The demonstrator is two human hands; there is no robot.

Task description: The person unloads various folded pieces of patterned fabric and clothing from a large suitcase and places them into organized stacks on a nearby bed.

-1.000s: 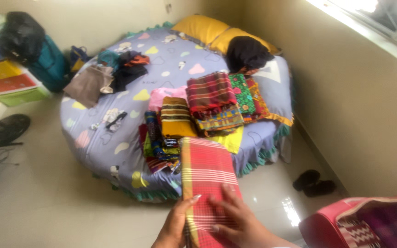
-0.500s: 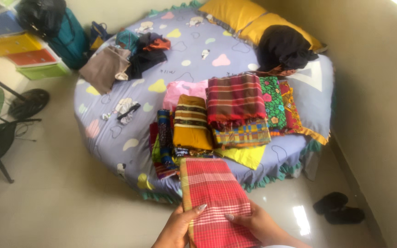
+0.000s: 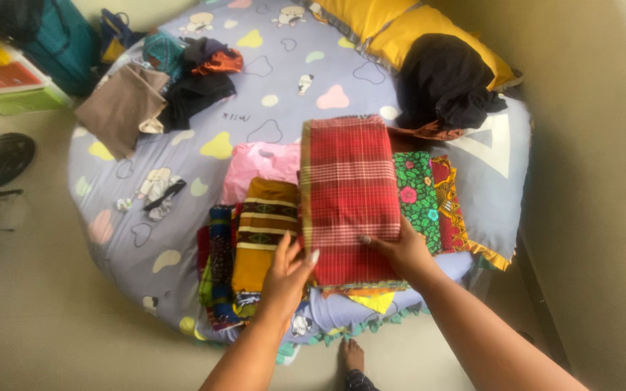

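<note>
Head view: the red plaid cloth (image 3: 348, 195), folded into a long rectangle, lies flat on top of the stack of folded cloths (image 3: 269, 239) near the 6 o'clock edge of the round bed (image 3: 110, 217). The left hand (image 3: 286, 271) rests with spread, open fingers at the cloth's lower left corner; the right hand (image 3: 400, 252) presses its lower right corner, fingers flat on top, gripping nothing that I can see.

To seat the cloth well, I judge both hands should keep the near edge square with the pile beneath, press down evenly, and let go without dragging the folds askew.

Edges: the stack sits close to the bed's rim at 6 o'clock, where a yellow piece (image 3: 371, 298) already overhangs, so a pull toward the body could tip layers off. At 3 o'clock lie the green floral cloth (image 3: 416, 199) and an orange one (image 3: 449, 206), just beside the red cloth; at 9 o'clock an ochre striped cloth (image 3: 262, 228) touches it.

Open room: bare sheet lies from 10 to 12 o'clock, between the stack and the dark clothes heap (image 3: 190, 80). A black garment (image 3: 443, 83) rests on the yellow pillows (image 3: 393, 32) at 1 o'clock. The wall stands close at 3 o'clock.
</note>
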